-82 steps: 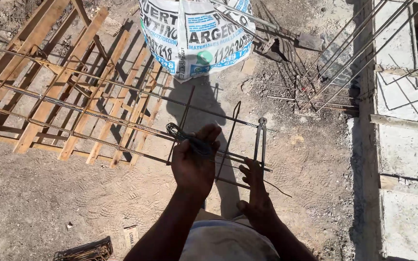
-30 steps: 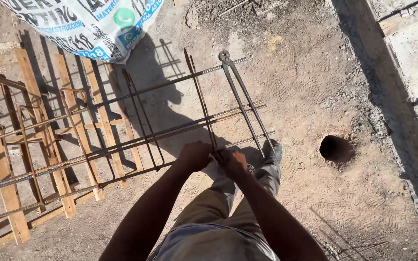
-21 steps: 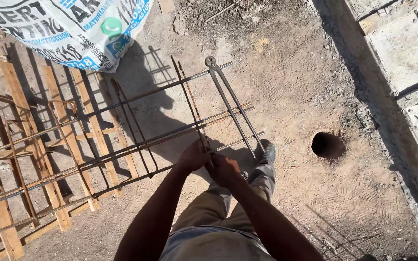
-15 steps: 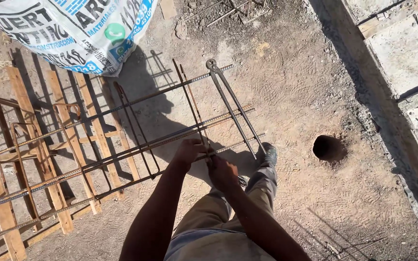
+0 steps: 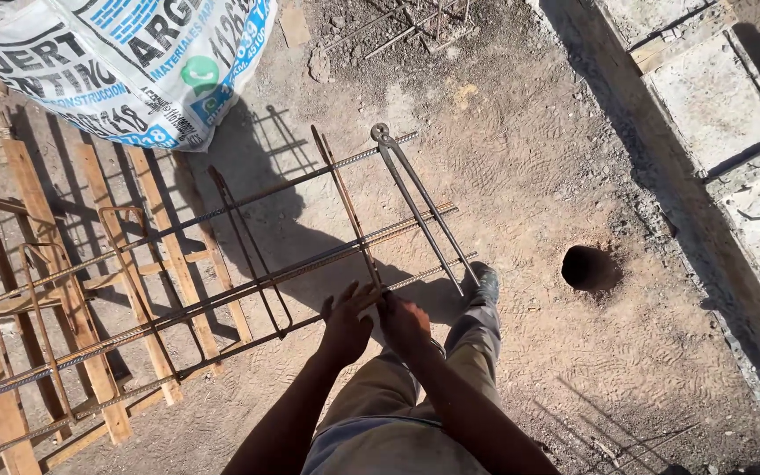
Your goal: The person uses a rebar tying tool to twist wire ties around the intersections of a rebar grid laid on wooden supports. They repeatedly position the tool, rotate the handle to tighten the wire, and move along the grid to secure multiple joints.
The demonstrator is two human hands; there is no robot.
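Harsh sunlight, hard dark shadows on dirt; sharp focus, no blur

The person's two arms are bare, with no sleeves, gloves, watch or rings visible on the left hand or the right hand. The legs are covered by dusty grey-beige work trousers. One foot wears a dark, worn, dust-covered work shoe.

Both bare arms reaching forward and down from the bottom edge, left hand with fingers spread and thumb out, right hand curled close beside it, knuckles up, the two hands nearly touching, forearms converging.
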